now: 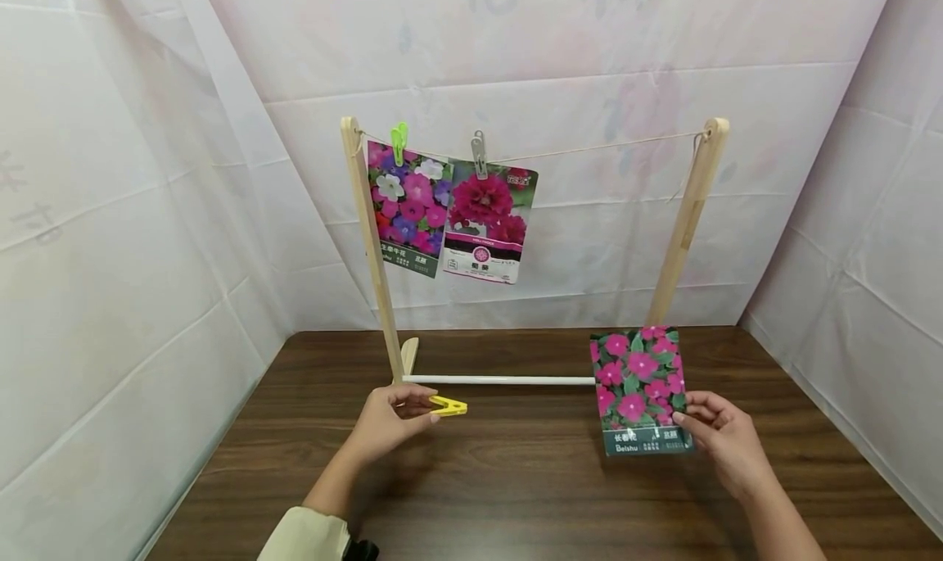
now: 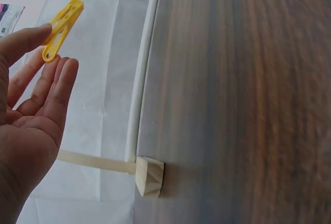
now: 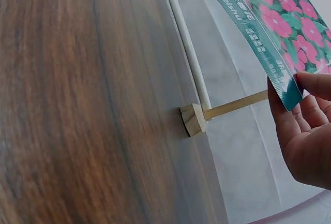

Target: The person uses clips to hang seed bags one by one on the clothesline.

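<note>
Between thumb and fingers my left hand [image 1: 390, 422] pinches a yellow clothespin [image 1: 451, 406] above the table. In the left wrist view the clothespin [image 2: 63, 27] points up and away from the thumb. My right hand [image 1: 725, 442] holds a seed packet [image 1: 639, 389] with pink flowers by its lower right edge, upright in front of the right post. The right wrist view shows the thumb on the front of the packet [image 3: 289, 32] and fingers behind. On the string hang a petunia-like flower packet [image 1: 409, 205] under a green clothespin [image 1: 399, 143] and a hollyhock packet [image 1: 489, 221] under a grey clothespin [image 1: 479, 153].
A wooden frame has a left post [image 1: 374, 250], a right post [image 1: 688, 217] and a white bottom bar [image 1: 501, 380]. A thin string [image 1: 604, 147] runs between the post tops. The brown table [image 1: 501, 479] is surrounded by pale cloth [image 1: 560, 45].
</note>
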Tool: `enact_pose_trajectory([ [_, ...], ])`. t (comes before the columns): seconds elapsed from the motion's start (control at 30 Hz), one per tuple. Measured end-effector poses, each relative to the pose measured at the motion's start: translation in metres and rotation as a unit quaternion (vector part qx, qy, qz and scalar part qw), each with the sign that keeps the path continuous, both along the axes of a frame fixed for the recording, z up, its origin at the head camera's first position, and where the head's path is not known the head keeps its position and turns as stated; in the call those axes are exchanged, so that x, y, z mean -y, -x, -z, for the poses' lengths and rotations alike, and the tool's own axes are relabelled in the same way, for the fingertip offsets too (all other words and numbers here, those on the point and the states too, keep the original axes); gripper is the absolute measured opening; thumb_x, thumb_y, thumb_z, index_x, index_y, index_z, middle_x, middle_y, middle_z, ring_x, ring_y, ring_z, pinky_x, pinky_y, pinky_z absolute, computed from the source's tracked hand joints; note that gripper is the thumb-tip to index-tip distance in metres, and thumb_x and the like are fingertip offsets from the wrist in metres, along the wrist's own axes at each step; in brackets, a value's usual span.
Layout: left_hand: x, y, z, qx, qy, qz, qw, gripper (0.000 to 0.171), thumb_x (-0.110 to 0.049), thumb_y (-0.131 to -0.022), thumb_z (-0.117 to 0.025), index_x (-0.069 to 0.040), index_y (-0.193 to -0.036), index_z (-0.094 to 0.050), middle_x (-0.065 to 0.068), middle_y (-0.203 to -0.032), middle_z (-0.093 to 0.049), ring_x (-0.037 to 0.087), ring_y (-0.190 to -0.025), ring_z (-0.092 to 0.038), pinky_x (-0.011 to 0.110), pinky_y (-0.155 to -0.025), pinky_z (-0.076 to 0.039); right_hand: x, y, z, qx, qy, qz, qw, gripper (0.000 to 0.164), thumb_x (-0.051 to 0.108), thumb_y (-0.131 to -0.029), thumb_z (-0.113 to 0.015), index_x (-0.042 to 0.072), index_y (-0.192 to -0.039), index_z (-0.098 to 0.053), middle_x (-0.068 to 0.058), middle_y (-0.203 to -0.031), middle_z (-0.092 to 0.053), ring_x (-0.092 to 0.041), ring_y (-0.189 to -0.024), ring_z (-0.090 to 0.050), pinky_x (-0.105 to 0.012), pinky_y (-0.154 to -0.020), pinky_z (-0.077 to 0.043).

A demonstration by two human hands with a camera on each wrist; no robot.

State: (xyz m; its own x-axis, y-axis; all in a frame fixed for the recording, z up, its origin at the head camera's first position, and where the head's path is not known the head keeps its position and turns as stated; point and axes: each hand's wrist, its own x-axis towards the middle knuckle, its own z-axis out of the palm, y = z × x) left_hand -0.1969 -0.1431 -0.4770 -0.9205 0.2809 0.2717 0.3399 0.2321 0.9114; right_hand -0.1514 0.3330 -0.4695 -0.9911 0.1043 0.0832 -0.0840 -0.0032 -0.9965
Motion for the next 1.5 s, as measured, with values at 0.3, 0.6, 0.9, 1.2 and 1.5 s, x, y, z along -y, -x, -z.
enact_pose_trajectory([
  [0.3, -0.01, 0.002, -0.014, -0.004, 0.002, -0.018, 0.9998, 0.034, -0.012, -0.082, -0.08, 0.002, -0.111, -0.07, 0.021, -0.105, -0.067, 0.022, -0.089, -0.07, 0.029, -0.076, -0.058, 0.006, 0.006, -0.01, -0.045, -0.032, 0.036, 0.998, 0.015, 0.003, -0.089, -0.071, 0.005, -0.103, -0.066, 0.005, -0.082, -0.069, -0.005, -0.073, -0.061, -0.018, -0.061, -0.051],
  [0.6, -0.027, 0.007, -0.032, -0.029, -0.012, 0.008, 0.9995, 0.03, -0.007, -0.081, -0.08, 0.0, -0.109, -0.071, 0.013, -0.103, -0.069, 0.025, -0.09, -0.069, 0.031, -0.074, -0.058, 0.015, 0.012, -0.02, -0.084, -0.044, 0.067, 0.993, 0.012, 0.0, -0.088, -0.07, 0.003, -0.099, -0.066, 0.005, -0.079, -0.069, -0.005, -0.069, -0.061, -0.018, -0.057, -0.051],
  [0.9, -0.043, 0.01, -0.054, -0.038, -0.001, 0.005, 0.9993, 0.029, -0.005, -0.081, -0.08, 0.001, -0.108, -0.071, 0.016, -0.102, -0.069, 0.024, -0.087, -0.069, 0.03, -0.073, -0.058, 0.022, 0.018, -0.036, -0.113, -0.018, 0.097, 0.989, 0.014, -0.005, -0.086, -0.071, 0.006, -0.095, -0.069, 0.005, -0.077, -0.068, -0.004, -0.068, -0.059, -0.014, -0.055, -0.047],
  [1.2, -0.065, 0.007, -0.094, -0.074, 0.008, 0.007, 0.9972, 0.027, 0.005, -0.081, -0.076, 0.01, -0.106, -0.069, 0.022, -0.098, -0.069, 0.033, -0.085, -0.069, 0.035, -0.071, -0.059, 0.022, 0.023, -0.046, -0.119, -0.045, 0.101, 0.987, 0.015, -0.008, -0.086, -0.069, 0.003, -0.096, -0.068, 0.005, -0.077, -0.069, -0.004, -0.067, -0.059, -0.015, -0.054, -0.049],
  [1.5, -0.078, 0.028, -0.103, -0.085, -0.009, 0.027, 0.996, 0.029, -0.005, -0.08, -0.08, 0.002, -0.107, -0.071, 0.016, -0.098, -0.071, 0.026, -0.085, -0.07, 0.028, -0.072, -0.058, 0.022, 0.03, -0.05, -0.145, -0.144, 0.115, 0.972, 0.019, -0.004, -0.087, -0.07, -0.007, -0.104, -0.063, 0.013, -0.079, -0.067, 0.0, -0.072, -0.06, -0.013, -0.059, -0.047],
])
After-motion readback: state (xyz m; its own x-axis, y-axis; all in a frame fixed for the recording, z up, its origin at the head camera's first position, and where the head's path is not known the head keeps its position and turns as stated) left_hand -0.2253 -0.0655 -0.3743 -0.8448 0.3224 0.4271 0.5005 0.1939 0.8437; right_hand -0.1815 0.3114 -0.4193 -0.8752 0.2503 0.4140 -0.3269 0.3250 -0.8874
